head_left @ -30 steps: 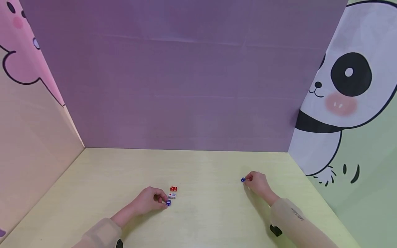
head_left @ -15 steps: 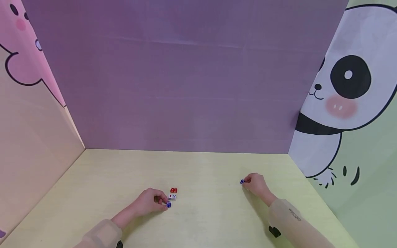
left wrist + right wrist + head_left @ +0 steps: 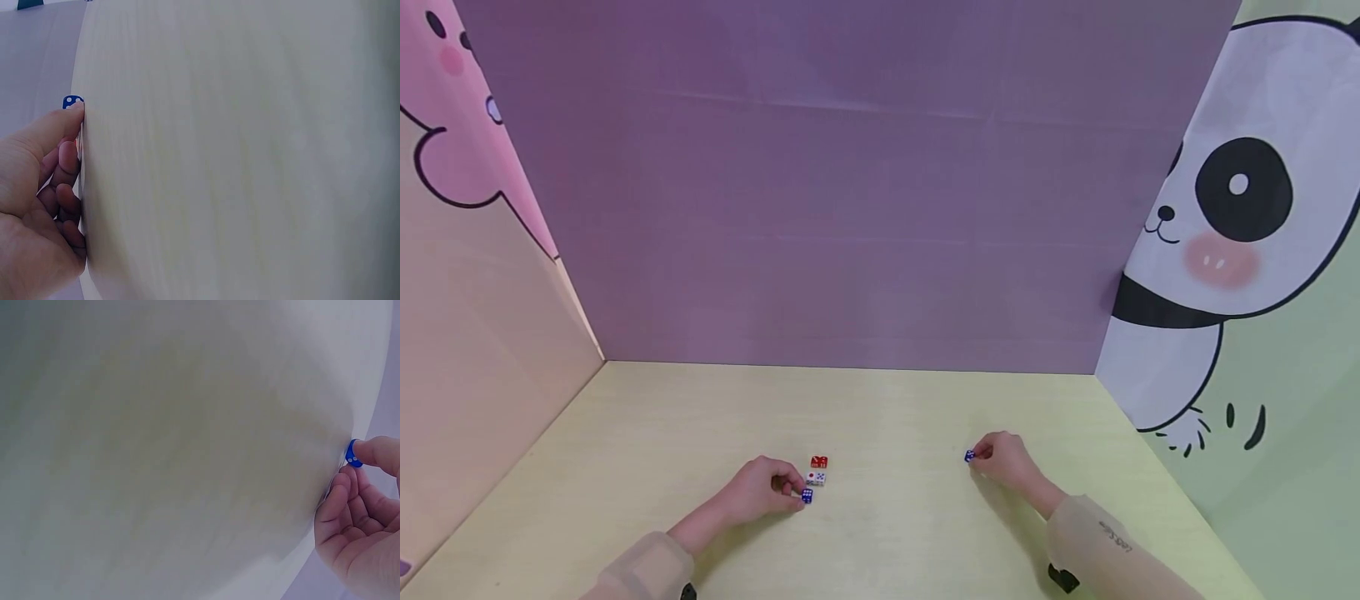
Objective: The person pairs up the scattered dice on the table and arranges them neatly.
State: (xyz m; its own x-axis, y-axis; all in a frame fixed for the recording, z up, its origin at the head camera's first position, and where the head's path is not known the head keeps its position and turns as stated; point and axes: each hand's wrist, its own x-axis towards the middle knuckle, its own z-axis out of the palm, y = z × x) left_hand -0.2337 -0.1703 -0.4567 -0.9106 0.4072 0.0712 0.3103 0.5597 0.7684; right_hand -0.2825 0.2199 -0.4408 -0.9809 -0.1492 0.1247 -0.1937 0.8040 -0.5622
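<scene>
At centre left, my left hand (image 3: 765, 487) holds a blue die (image 3: 807, 496) between thumb and fingertips, low at the table. In the left wrist view that blue die (image 3: 72, 101) shows past the thumb tip, and the other fingers are curled. Just behind it two white dice (image 3: 816, 478) stand side by side, and two red dice (image 3: 819, 462) behind those. Farther right, my right hand (image 3: 1009, 461) pinches a second blue die (image 3: 969, 456). In the right wrist view this blue die (image 3: 352, 454) sits at the thumb tip, partly hidden.
The pale wooden table (image 3: 880, 542) runs back to a purple wall (image 3: 865, 208). A pink cartoon panel (image 3: 482, 275) bounds the left side, a panda panel (image 3: 1247, 250) the right. Bare tabletop lies between the hands.
My right hand has moved left and a little toward me with its blue die. The left hand and the dice beside it have stayed in place.
</scene>
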